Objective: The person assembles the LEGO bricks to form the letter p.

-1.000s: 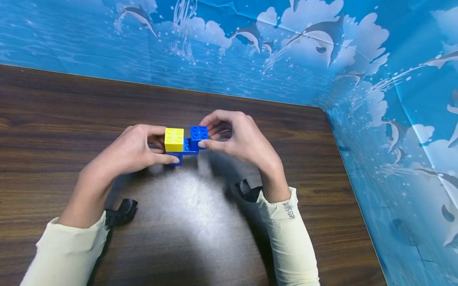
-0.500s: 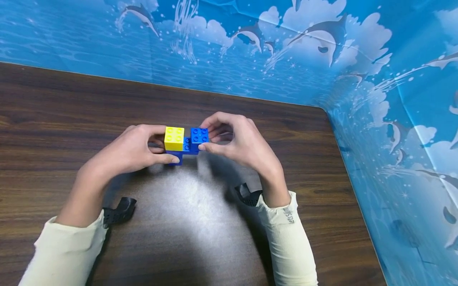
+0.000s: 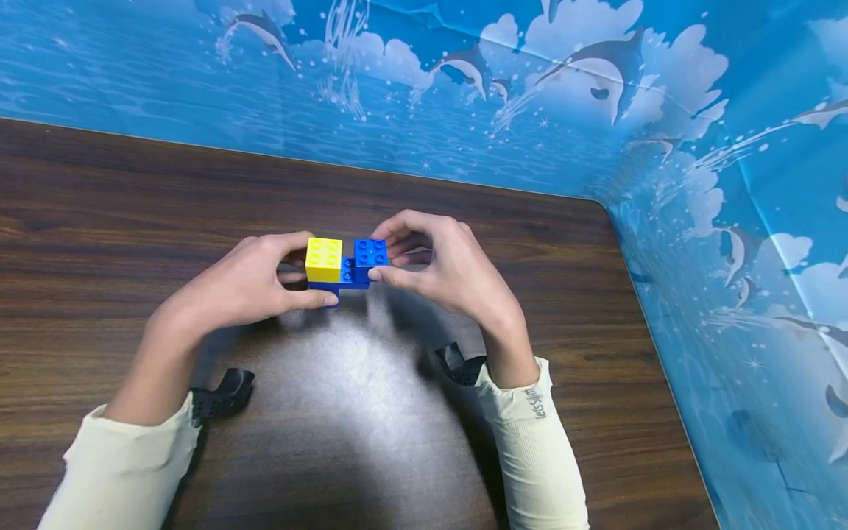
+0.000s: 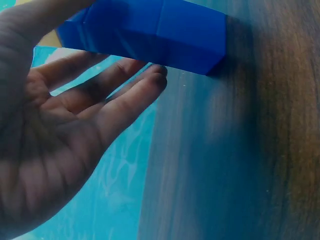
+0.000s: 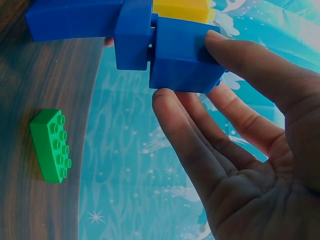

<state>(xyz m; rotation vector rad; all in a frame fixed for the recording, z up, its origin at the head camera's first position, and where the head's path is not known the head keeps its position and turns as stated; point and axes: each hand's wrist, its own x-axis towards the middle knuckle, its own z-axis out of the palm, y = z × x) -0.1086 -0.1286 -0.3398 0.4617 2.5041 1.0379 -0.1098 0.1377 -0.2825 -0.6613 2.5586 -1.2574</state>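
Note:
A yellow brick [image 3: 324, 260] with studs on top sits at the left end of a flat-lying blue brick [image 3: 347, 274]. Under that end, more blue brick [image 4: 187, 40] reaches down toward the table. My left hand [image 3: 241, 283] grips this stack from the left, its thumb across the lower blue part. At the other end, my right hand [image 3: 457, 261] pinches a small square blue brick [image 3: 371, 252] between thumb and fingers. In the right wrist view a narrow gap with studs showing lies between the square brick [image 5: 182, 55] and the blue brick [image 5: 132, 42] it meets.
A green brick [image 5: 50, 145] with two rows of studs lies on the wood-grain table [image 3: 371, 412]; the right hand hides it in the head view. A blue dolphin-print sheet [image 3: 424, 96] borders the table at the back and right. Black wrist mounts [image 3: 225, 394] jut from both sleeves.
Both hands keep their hold on the bricks and stay nearly in place. The left thumb has shifted slightly right along the lower blue brick.

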